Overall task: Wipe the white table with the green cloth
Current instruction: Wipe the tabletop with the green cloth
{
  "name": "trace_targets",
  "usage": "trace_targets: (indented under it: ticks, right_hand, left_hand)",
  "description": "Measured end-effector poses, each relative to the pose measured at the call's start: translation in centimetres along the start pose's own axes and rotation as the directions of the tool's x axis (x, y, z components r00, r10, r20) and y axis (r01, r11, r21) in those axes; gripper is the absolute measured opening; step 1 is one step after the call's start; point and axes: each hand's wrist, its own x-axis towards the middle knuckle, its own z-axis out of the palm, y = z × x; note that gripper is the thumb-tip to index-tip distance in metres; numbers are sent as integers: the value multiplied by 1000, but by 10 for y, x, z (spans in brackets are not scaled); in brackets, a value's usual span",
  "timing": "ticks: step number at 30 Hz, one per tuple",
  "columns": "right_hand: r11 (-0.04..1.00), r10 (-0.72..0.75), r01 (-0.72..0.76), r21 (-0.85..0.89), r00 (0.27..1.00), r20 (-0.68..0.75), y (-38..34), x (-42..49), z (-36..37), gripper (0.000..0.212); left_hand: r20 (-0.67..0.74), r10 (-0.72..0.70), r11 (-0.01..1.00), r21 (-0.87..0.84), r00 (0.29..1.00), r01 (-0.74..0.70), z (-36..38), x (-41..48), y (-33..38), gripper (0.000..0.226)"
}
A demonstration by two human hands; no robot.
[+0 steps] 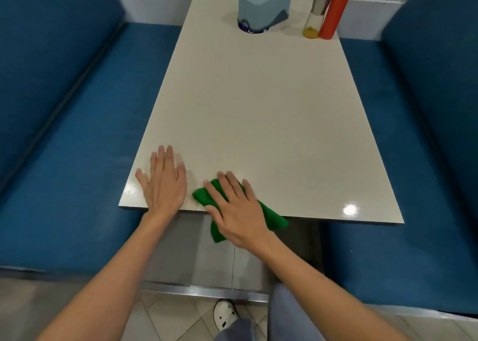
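Crumpled green cloth [271, 217] drapes over the white table's [258, 107] near edge.

White table [258, 123], long and narrow, running from the near edge away toward the far wall, glossy with a bright glare spot at the near right corner. At the far end: a blue tissue box [263, 10] near the middle, then to its right a glass shaker [316, 14] with a metal cap (yellowish contents at its base) touching or just beside a red squeeze bottle [335, 10]. At the near edge: left hand [163, 182] pressed flat, fingers spread; right hand [235, 208] flat on a green cloth [271, 217], partly overhanging the edge.
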Motion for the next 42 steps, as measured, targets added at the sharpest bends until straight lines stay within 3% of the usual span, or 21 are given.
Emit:
trace_targets:
  ticks: [4,7,10,13,17,22,24,28,30,37,42]
  right_hand:
    - [990,139,-138,-26,990,31,67,1,-21,56]
    - [956,292,-292,-14,956,-7,95,38,-30,60]
    - [920,392,-391,25,918,-58,94,93,-28,58]
    - [917,400,-398,34,914,-66,62,143,-23,60]
    - [959,284,-283,31,957,-52,-3,176,-9,60]
    - [1000,-28,28,11,999,17,-88,163,11,58]
    - [983,-184,184,10,982,49,-102,144,12,57]
    - [880,-472,476,9,871,138,-76,96,4,57]
    - [883,-464,469,13,869,170,-49,88,-3,56]
    - [977,-198,207,-53,969,146,-13,165,-18,55]
    - [982,-175,184,-29,965,197,-16,179,-24,56]
  left_hand:
    - [-10,-65,998,9,998,65,-7,-3,-34,54]
    - [-12,-6,1000,-13,1000,5,-7,-9,-44,52]
    - [-39,27,997,-71,999,-30,-10,-11,-50,47]
    - [-55,-44,989,-142,998,36,-11,-12,-69,46]
    - [-67,-197,922,-351,978,162,-22,-20,-86,48]
    - [-121,-251,867,-468,960,167,-34,-16,-91,44]
    - [-167,-226,873,-472,960,123,-36,-10,-91,40]
    - [-213,-177,866,-498,961,49,-44,-1,-82,36]
    - [-200,-170,855,-517,965,44,-47,2,-76,36]
    - [-157,-152,822,-568,976,37,-52,7,-64,37]
    - [-149,-61,813,-581,987,-37,-55,21,-44,35]
